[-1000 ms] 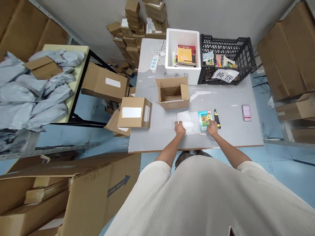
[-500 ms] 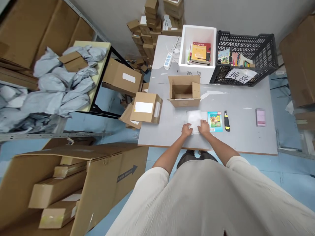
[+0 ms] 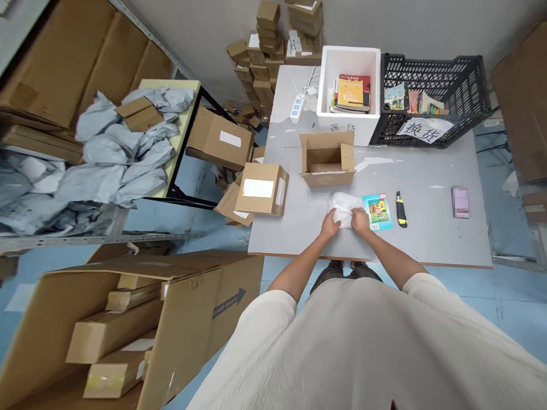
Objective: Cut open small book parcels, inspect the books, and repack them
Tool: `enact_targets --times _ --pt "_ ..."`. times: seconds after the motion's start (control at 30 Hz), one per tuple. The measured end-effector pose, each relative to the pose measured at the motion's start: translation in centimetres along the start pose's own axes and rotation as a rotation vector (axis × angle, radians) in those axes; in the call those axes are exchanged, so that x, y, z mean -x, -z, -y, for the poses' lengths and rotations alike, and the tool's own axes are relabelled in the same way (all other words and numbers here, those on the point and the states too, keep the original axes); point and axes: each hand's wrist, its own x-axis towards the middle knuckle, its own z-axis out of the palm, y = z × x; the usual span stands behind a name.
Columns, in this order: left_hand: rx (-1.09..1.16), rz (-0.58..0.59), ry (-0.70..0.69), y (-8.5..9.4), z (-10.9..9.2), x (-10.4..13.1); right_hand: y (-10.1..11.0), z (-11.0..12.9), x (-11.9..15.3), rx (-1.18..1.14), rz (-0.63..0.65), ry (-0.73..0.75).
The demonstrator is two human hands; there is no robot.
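I have the grey worktop (image 3: 299, 228) in view, the black crate (image 3: 431, 97) at its far right corner and the white bin (image 3: 349, 85) touching the crate's left side. Nearer than the bin stands the open carton (image 3: 327, 159), flaps up. By the near edge, around its middle, I see the white wrap (image 3: 343, 209), left hand (image 3: 330, 225) and right hand (image 3: 361, 221) each pinching a side of it between curled fingers. The blue book (image 3: 378, 212) lies just beside the right hand, then the cutter (image 3: 401, 210).
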Motion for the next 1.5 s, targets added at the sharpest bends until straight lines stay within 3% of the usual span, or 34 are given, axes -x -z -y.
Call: enact_targets --times 0.1,0.23,0.33,0.4,0.57,0.8,1.0,1.13,1.37,1.5 --pt "-0.118 -0.069 -0.090 1.9 -1.6 0.6 1.0 0.4 0.3 -0.082 -0.099 0.094" --pt "-0.410 -0.215 -0.292 5.9 -4.8 1.6 3.2 0.8 0.9 -0.105 -0.202 0.183" --pt "-0.510 -0.092 -0.425 8.5 -7.3 1.9 5.4 1.3 1.4 -0.120 -0.214 0.234" --pt "-0.516 -0.021 -0.442 9.7 -8.7 2.0 6.8 2.0 1.9 -0.187 -0.220 0.278" --pt "-0.491 -0.007 -0.410 11.3 -11.5 2.6 10.4 4.3 2.6 -0.372 -0.267 0.390" --pt "-0.412 -0.209 -0.502 15.1 -16.8 1.8 17.0 8.2 1.6 -0.497 -0.465 0.624" --pt "-0.364 -0.403 -0.611 18.9 -21.6 -0.1 21.7 11.4 -0.8 -0.557 -0.621 0.711" --pt "-0.377 -0.406 -0.592 19.6 -21.9 -1.3 21.3 11.9 -3.9 -0.549 -0.627 0.661" --pt "-0.494 -0.335 -0.417 19.2 -18.4 -3.3 17.6 11.0 -9.8 -0.431 -0.389 0.411" --pt "-0.514 -0.251 -0.353 19.1 -17.1 -4.1 16.8 11.1 -11.1 -0.405 -0.250 0.386"
